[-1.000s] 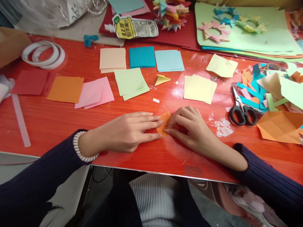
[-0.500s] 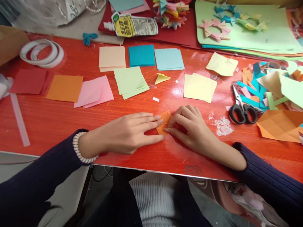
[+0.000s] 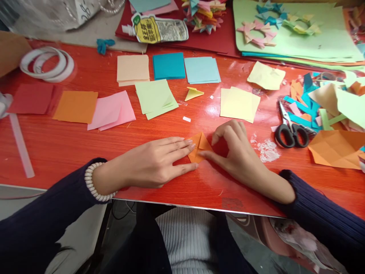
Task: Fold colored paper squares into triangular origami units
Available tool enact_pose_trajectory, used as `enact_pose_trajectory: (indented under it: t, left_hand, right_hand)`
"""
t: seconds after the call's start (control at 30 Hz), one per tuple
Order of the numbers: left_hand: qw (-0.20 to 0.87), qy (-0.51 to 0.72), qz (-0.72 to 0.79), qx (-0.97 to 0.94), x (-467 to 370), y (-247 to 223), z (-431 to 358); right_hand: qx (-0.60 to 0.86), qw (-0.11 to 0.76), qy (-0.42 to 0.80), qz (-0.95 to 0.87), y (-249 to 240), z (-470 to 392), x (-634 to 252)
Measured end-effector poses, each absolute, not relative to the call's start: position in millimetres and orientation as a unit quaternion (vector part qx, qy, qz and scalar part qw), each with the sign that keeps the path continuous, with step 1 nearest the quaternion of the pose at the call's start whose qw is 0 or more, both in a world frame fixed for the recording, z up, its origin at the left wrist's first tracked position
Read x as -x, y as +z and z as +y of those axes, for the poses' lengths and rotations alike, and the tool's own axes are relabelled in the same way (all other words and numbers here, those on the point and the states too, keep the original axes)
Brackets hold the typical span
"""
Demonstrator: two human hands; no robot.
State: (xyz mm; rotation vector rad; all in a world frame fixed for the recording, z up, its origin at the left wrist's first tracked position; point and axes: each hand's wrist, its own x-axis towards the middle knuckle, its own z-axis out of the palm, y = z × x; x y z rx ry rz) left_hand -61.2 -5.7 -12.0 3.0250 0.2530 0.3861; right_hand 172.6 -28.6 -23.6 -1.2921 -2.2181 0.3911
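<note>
A small folded orange paper (image 3: 203,143) lies on the red table near its front edge, creases showing on its top. My left hand (image 3: 152,161) lies flat, its fingertips resting on the paper's left side, with the thumb apart from the fingers. At the paper's right side, my right hand (image 3: 232,152) touches the paper with its thumb tip, while the curled index finger is raised off it and apart from the thumb. Part of the paper's left side is hidden under my left fingers. Beyond it sits a small folded yellow piece (image 3: 194,93).
Stacks of square paper, such as green (image 3: 155,97), pink (image 3: 110,110) and orange (image 3: 75,106), lie beyond my hands. Black-handled scissors (image 3: 288,131) and paper scraps (image 3: 306,95) are at right. White tape rolls (image 3: 61,68) lie at left.
My right index finger has lifted away from the thumb and the orange paper, uncovering more of the paper's right side. My left hand stays on the paper. The view has shifted slightly.
</note>
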Motion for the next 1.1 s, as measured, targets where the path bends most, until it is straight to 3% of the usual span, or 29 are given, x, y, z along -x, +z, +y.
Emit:
enact_pose_trajectory:
  t: [0.1, 0.2, 0.3, 0.7, 0.8, 0.93, 1.1]
  left_hand:
    - [0.044, 0.123, 0.088, -0.988, 62.3, -11.7, -5.8]
    - [0.046, 0.118, 0.091, -0.988, 63.6, -10.8, -6.4]
    - [0.044, 0.115, 0.094, -0.988, 63.8, -10.3, -7.1]
    - [0.05, 0.12, 0.087, -0.988, 61.4, -9.4, -6.0]
    - [0.051, 0.122, 0.091, -0.987, 62.2, -9.9, -5.9]
    - [0.052, 0.12, 0.09, -0.987, 62.8, -10.7, -5.5]
    - [0.039, 0.125, 0.088, -0.988, 62.4, -10.9, -4.8]
  right_hand:
    - [0.414, 0.296, 0.121, -0.852, -16.4, -29.8, -186.2]
    - [0.271, 0.23, 0.071, -0.932, -12.1, -33.9, -198.1]
    - [0.231, 0.174, 0.042, -0.956, -13.2, -36.7, -200.6]
    - [0.282, 0.153, 0.054, -0.946, -17.8, -29.9, -212.6]
    - [0.265, 0.199, 0.099, -0.938, -16.4, -29.5, -214.4]
    - [0.364, 0.28, 0.131, -0.879, -15.2, -31.4, -209.9]
    - [0.346, 0.187, 0.115, -0.912, -20.0, -33.7, -199.0]
